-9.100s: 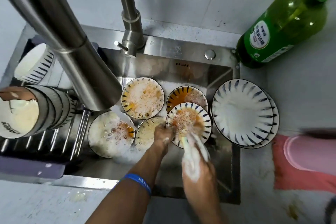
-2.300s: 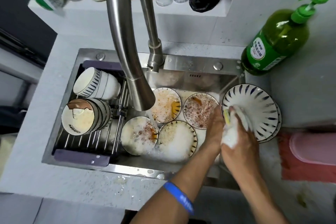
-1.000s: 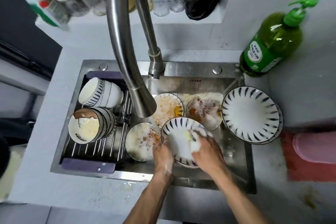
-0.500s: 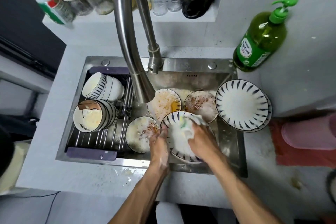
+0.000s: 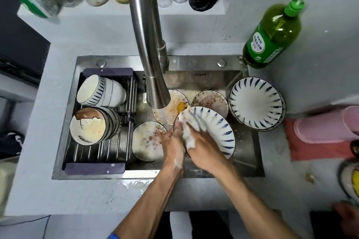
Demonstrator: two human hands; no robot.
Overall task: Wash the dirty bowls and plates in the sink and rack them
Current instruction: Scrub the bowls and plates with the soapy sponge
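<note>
While suds cover both hands, the scene is set out as follows.

Plate in hand: a white plate [image 5: 213,128] with blue dashes is held tilted over the sink [image 5: 250,147], right of centre.
Left hand: the left hand [image 5: 173,146] is closed on the plate's left rim, fingers curled round the edge.
Right hand: the right hand [image 5: 204,147] is curled round a foamy white cloth [image 5: 189,126], which is pressed against the plate's face.
Dirty dishes: three soiled dishes are seen in the basin, one [image 5: 172,108] under the tap [image 5: 149,44], one [image 5: 210,100] behind the held plate, one [image 5: 146,141] just left of the left hand.
Soaped stack: a stack of plates [image 5: 256,103] is rested on the sink's right edge, apart from the held plate.
Rack: a rack [image 5: 97,167] is set across the sink's left part; bowls [image 5: 101,91] are laid on their sides in it, with a second row [image 5: 95,128] nearer.
Soap: a green bottle [image 5: 272,35] is stood at the sink's far right corner.
</note>
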